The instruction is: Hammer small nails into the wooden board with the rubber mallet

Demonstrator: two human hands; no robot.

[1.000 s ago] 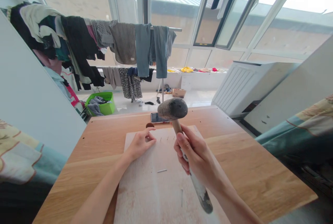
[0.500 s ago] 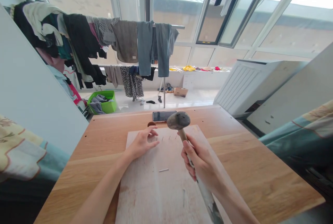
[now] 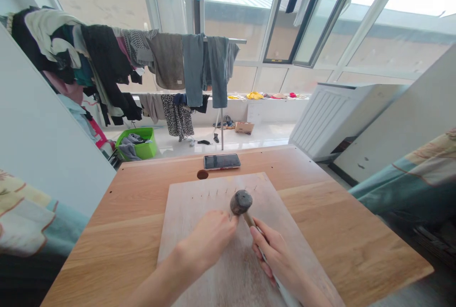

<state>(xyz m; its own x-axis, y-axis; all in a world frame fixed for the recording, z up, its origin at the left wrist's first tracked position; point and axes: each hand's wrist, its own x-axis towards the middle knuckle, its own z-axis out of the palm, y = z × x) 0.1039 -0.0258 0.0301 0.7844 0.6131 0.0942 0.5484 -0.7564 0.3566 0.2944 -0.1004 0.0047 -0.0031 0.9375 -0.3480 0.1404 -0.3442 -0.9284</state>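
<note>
My right hand is wrapped round the wooden handle of a hammer, whose dark round head rests low over a pale wooden board. My left hand lies on the board just left of the hammer head, fingers curled together at the head's lower left; what they pinch, if anything, is hidden. A row of small nails stands along the board's far part. The board lies on a wooden table.
A dark phone lies on the table beyond the board, with a round hole to its left. Past the table stand a clothes rack with hanging laundry, a green basket and a white radiator.
My left hand has pulled back from the nail row to the board's middle. The hammer has dropped from raised to low on the board, and the loose nail there is now hidden by the hand.
</note>
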